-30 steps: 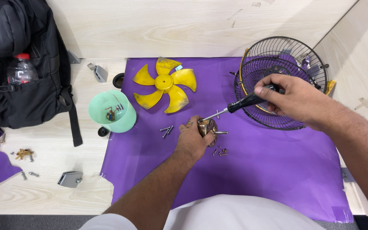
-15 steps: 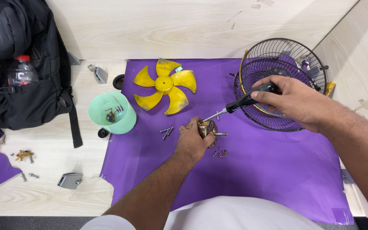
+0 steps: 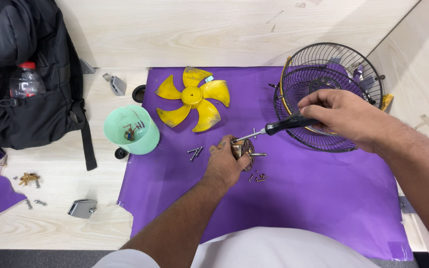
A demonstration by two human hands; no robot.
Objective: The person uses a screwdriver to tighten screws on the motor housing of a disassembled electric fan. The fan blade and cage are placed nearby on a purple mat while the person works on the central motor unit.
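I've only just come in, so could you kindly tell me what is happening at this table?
A person is working on a taken-apart fan over a purple sheet. The left hand grips a small round metal motor part, while the right hand holds a black-handled screwdriver with its tip at that part. Loose screws lie beside it. The yellow fan blade and wire fan guard sit apart, and a green cup holds small pieces.

Fan blade (image 3: 193, 98) on mat (image 3: 314, 198), cup (image 3: 131, 130) left, grille (image 3: 329, 94) right
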